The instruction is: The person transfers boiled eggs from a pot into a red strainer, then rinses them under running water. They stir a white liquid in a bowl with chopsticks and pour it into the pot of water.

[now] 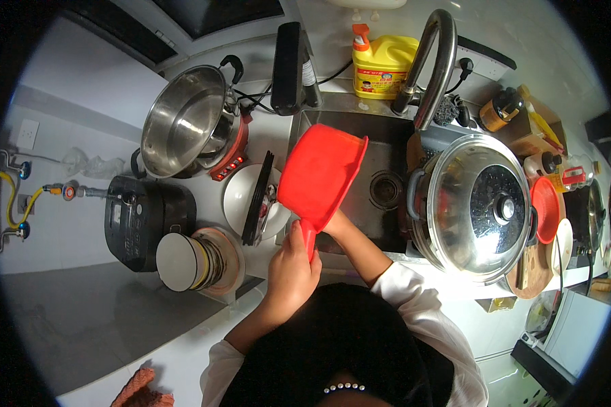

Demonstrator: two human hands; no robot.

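Observation:
A red plastic water dipper (pixel 321 173) is tilted up over the left part of the sink (pixel 387 230), its outer side toward me. My left hand (pixel 293 273) is closed around its short handle. From the right, my right hand (pixel 335 224) reaches behind the dipper; only its wrist side shows, and its fingers are hidden. Just left of the dipper stands a white bowl (pixel 236 197) with black chopsticks (pixel 258 203) and some metal cutlery lying across it.
A steel pot (pixel 183 122) sits on a red-lit cooker (pixel 232 163). A black rice cooker (pixel 149 220) and stacked plates (pixel 176 261) stand left. The faucet (pixel 442 68) arches over the sink. A yellow detergent jug (pixel 387 64) stands behind; a lidded steel pot (pixel 478 237) stands right.

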